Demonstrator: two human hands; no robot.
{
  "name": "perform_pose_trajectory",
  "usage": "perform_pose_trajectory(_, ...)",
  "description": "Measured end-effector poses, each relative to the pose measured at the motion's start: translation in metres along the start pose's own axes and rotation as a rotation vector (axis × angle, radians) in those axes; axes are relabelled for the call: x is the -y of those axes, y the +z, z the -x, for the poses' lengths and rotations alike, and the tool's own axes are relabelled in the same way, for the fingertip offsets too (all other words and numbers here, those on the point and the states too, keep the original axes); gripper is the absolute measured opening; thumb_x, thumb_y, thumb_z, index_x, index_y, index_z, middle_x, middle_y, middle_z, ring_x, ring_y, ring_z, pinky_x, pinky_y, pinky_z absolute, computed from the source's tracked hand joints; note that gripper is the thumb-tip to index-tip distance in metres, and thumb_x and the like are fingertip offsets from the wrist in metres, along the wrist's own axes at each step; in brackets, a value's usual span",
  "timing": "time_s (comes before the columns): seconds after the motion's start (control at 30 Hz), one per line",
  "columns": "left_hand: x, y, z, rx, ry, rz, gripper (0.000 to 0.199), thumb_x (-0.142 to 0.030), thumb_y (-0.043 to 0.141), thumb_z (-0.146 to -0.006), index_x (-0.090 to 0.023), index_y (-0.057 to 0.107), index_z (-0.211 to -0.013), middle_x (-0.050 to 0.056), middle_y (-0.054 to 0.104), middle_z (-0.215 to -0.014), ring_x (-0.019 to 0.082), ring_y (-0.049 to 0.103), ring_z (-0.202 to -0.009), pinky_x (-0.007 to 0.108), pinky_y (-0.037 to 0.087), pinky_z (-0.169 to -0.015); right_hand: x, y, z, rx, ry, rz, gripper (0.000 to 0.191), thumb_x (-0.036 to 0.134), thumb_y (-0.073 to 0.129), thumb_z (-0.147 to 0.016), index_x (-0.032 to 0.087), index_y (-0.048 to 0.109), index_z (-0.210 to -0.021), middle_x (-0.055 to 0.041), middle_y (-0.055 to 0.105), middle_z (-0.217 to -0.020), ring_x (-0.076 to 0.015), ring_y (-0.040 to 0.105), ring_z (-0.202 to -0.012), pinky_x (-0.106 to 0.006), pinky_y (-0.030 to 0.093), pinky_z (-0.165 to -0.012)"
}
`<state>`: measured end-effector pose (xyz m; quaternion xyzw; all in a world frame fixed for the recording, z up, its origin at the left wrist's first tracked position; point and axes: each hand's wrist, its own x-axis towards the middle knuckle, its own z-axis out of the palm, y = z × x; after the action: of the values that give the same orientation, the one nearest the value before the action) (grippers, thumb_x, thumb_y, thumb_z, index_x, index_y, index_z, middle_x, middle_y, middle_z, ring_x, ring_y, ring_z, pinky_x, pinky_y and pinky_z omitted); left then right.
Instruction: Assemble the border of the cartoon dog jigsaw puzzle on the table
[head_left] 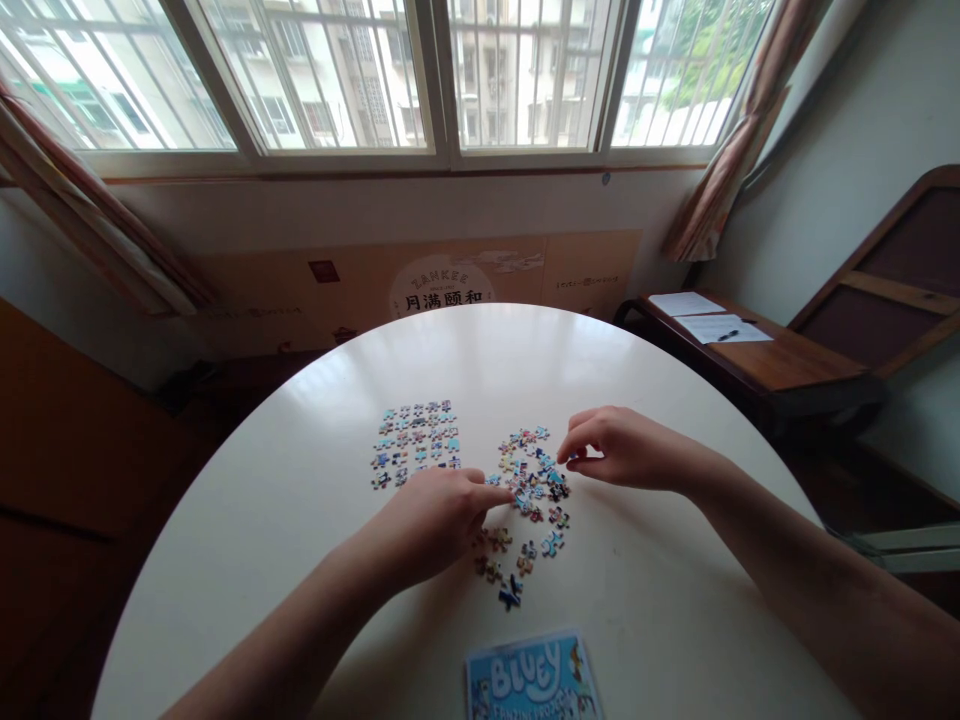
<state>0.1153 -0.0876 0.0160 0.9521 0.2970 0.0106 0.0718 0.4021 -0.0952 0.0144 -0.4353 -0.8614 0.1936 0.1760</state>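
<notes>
A loose heap of jigsaw puzzle pieces (529,485) lies on the white round table. My left hand (444,518) reaches over from the left, its index finger stretched out to the heap's left edge and its other fingers partly hidden; nothing shows in its grasp. At the heap's right side hovers my right hand (615,447), fingers bent, with a gap between thumb and forefinger and no piece visible there. Left of the heap, several jigsaw pieces (412,437) are laid out in spaced rows, the nearest row partly covered by my left hand.
A blue "Bluey" box (531,680) lies at the near side of the round table (247,560). Beyond the table's right edge, a wooden bench (810,345) bears papers (724,328) and a pen. A printed cardboard panel (360,285) stands below the barred window.
</notes>
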Motion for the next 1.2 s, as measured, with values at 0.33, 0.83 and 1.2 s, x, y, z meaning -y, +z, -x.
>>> perform_pose_trajectory(0.33,0.001,0.010,-0.002,-0.108,-0.009,-0.002,0.040,-0.015,0.049,-0.092,-0.029,0.072,-0.122,0.003,0.072,-0.083,0.017,0.061,-0.066,0.028,0.036,-0.056,0.007,0.004,0.001,0.142,-0.129,-0.053,0.016,0.015,0.070,-0.086,0.024,0.078,-0.096,0.0001,0.072,-0.087,-0.0124,0.062,-0.076,-0.025,0.045,-0.071)
perform_pose_trajectory(0.83,-0.004,0.006,0.001,0.000,0.088,0.089,0.055,-0.008,0.055,-0.083,-0.047,0.073,-0.117,-0.001,0.063,-0.078,0.012,0.050,-0.059,0.027,0.030,-0.055,0.006,0.002,0.000,0.207,-0.084,-0.040,0.022,0.013,0.069,-0.083,0.026,0.082,-0.094,0.0004,0.069,-0.080,-0.0120,0.060,-0.070,-0.024,0.044,-0.069)
perform_pose_trajectory(1.2,0.001,0.002,0.005,-0.077,0.085,0.028,0.044,-0.012,0.046,-0.092,-0.039,0.077,-0.109,0.000,0.062,-0.077,0.013,0.051,-0.058,0.029,0.035,-0.056,0.007,-0.006,0.003,0.258,-0.040,-0.039,0.027,0.009,0.065,-0.081,0.026,0.082,-0.092,-0.0001,0.073,-0.083,-0.0126,0.062,-0.073,-0.024,0.045,-0.070)
